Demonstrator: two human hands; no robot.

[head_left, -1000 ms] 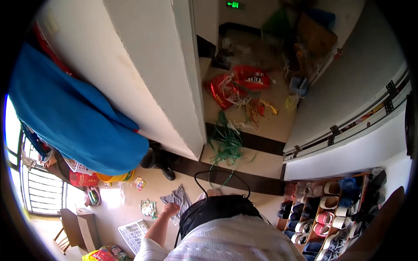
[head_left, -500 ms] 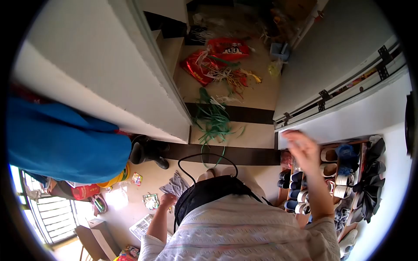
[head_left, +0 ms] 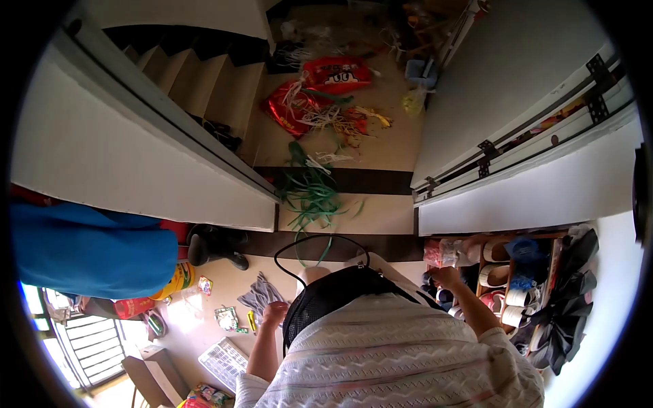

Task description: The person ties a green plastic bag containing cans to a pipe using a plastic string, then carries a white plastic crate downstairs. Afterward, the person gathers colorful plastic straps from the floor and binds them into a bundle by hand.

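Observation:
My left hand (head_left: 275,313) hangs beside a black mesh bag (head_left: 333,289) at my front. Its fingers are too small and bunched to read. A crumpled grey cloth (head_left: 260,294) lies on the floor near it, with a yellow cutter-like object (head_left: 252,321) close by. On the other side, my right hand (head_left: 445,277) hovers over the left edge of a shoe rack (head_left: 481,262), fingers loosely extended and nothing visible in them. Whether it touches the shoes below cannot be made out. A black strap (head_left: 320,236) loops forward from the bag.
Past the doorway, green plastic straps (head_left: 314,197) trail across the threshold toward red bags (head_left: 337,76) and loose strips. Stairs (head_left: 207,85) rise at the left. An open door (head_left: 517,88) stands right. Black boots (head_left: 218,245) and a blue cover (head_left: 95,248) are left.
My right hand has dropped from in front of the door edge to the shoe rack. The view has shifted right, showing more of the stairs. My left hand stays low beside the bag.

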